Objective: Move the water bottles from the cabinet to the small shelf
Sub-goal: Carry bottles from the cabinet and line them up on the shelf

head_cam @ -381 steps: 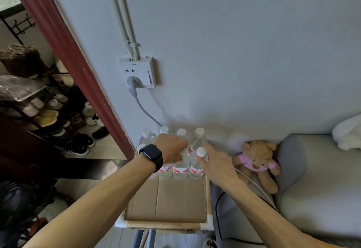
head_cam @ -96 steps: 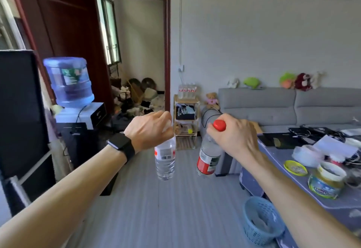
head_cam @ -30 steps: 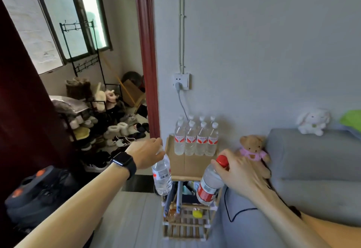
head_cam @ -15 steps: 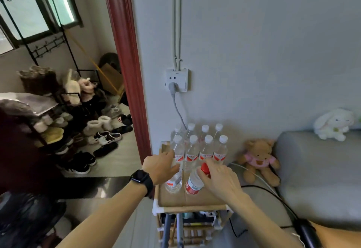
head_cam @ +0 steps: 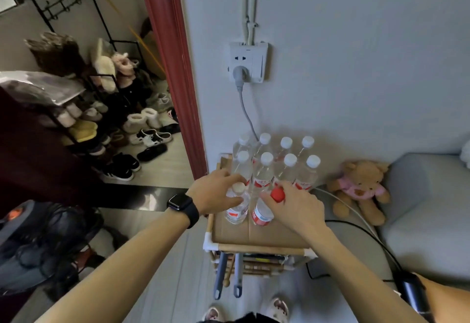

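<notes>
A small wooden shelf (head_cam: 259, 246) stands against the wall, its top covered with cardboard. Several white-capped water bottles (head_cam: 277, 167) stand in two rows at its back. My left hand (head_cam: 216, 193) grips a clear white-capped bottle (head_cam: 236, 210) by its neck, standing on the shelf top in front of the rows. My right hand (head_cam: 295, 205) holds a red-capped bottle (head_cam: 263, 214) by its top, right beside the first one.
A wall socket (head_cam: 248, 62) with a grey cable hangs above the shelf. A teddy bear (head_cam: 361, 188) and a grey sofa (head_cam: 427, 210) are to the right. A red door frame (head_cam: 173, 68) and a shoe rack (head_cam: 84, 109) lie left. Tool handles (head_cam: 226, 277) hang below the shelf top.
Both hands have lowered their bottles onto the shelf top, in front of the standing rows. My view has come closer and tilted down.
</notes>
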